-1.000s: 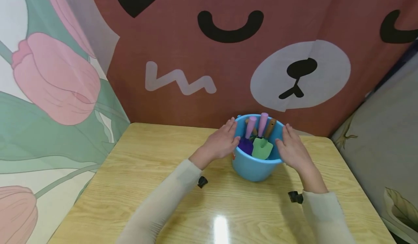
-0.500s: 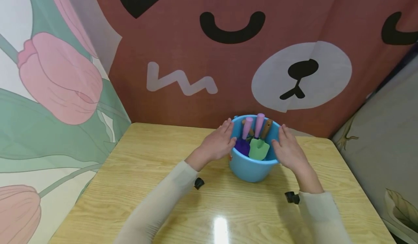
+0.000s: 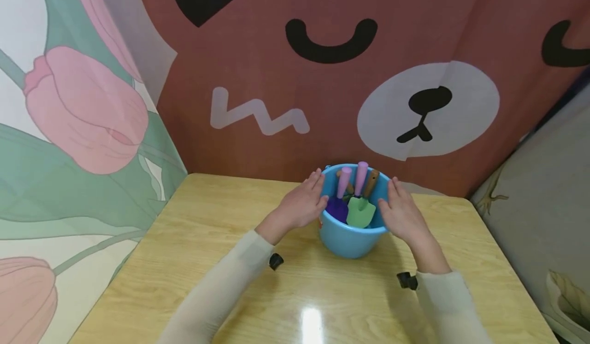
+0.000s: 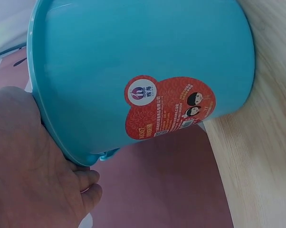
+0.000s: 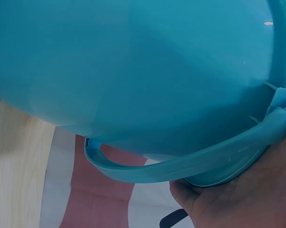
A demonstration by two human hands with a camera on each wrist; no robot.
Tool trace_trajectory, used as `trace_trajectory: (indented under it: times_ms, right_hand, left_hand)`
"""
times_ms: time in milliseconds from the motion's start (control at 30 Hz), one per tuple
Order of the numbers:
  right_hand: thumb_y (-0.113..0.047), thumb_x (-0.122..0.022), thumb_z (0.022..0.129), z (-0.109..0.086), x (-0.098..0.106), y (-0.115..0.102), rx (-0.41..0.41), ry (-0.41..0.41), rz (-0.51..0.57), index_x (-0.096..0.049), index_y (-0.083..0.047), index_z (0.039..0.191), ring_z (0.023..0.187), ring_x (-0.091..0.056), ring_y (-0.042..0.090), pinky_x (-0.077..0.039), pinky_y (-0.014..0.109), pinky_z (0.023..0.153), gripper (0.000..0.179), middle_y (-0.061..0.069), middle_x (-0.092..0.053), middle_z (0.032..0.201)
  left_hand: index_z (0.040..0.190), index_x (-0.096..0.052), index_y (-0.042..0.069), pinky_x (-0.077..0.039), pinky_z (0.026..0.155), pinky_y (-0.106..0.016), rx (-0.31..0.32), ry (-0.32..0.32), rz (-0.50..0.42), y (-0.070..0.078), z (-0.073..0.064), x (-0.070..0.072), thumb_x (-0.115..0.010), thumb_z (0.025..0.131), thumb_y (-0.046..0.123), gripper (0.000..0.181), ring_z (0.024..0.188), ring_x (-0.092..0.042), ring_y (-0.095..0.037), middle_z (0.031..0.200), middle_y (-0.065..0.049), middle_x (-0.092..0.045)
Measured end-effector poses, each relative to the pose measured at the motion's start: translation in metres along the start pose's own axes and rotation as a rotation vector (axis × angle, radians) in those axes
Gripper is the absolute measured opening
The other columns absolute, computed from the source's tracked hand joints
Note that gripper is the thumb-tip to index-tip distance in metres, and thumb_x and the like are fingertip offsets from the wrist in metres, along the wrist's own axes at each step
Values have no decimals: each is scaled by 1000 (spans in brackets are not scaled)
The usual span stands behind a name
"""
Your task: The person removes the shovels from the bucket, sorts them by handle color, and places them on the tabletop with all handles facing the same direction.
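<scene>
A light blue bucket (image 3: 351, 241) stands upright on the wooden table. Inside it lean garden tools: a green-bladed trowel (image 3: 361, 212), a purple-bladed tool (image 3: 337, 209), and pink and brown handles. My left hand (image 3: 301, 199) presses the bucket's left rim with straight fingers. On the opposite rim my right hand (image 3: 406, 215) lies the same way, fingers pointing forward. In the left wrist view a red label (image 4: 169, 107) shows on the bucket wall. The bucket's handle (image 5: 181, 166) hangs down beside my right palm.
Behind the table (image 3: 221, 216) hangs a reddish-brown cloth (image 3: 249, 149) printed with a bear face. A floral cloth (image 3: 87, 108) borders the left side, and a grey one (image 3: 544, 190) the right. Small black pieces (image 3: 407, 281) sit by both wrists.
The bucket and both hands have shifted a little to the left across the table. Both hands keep their places on the rim, and the tools move along inside.
</scene>
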State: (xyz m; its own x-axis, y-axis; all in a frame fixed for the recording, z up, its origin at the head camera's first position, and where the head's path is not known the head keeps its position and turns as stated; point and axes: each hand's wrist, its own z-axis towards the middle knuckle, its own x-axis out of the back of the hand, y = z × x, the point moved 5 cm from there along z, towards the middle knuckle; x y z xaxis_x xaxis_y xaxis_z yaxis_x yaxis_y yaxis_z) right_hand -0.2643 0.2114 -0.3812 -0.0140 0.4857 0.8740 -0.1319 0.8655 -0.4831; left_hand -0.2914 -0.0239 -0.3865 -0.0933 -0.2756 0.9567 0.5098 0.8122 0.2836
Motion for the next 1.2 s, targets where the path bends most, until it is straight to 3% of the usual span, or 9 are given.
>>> trace_trajectory:
  times_ms: [867,1200]
  right_hand:
    - [-25,-37,107,6,-18,-25,32,5,4,-10,12,157,152,-7,48,-14,65,120,67,29,-5,166]
    - [-26,-37,108,8,-19,-31,33,7,-1,-11,10,157,153,-8,48,-15,65,120,67,28,-6,166]
  left_hand:
    - [162,-12,3,-18,125,-41,42,29,-50,-22,-26,6,-27,109,43,68,157,-4,-23,171,-10,-4]
    - [162,-12,3,-19,124,-42,59,46,-57,-25,-29,7,-28,109,42,68,157,-5,-23,171,-10,-5]
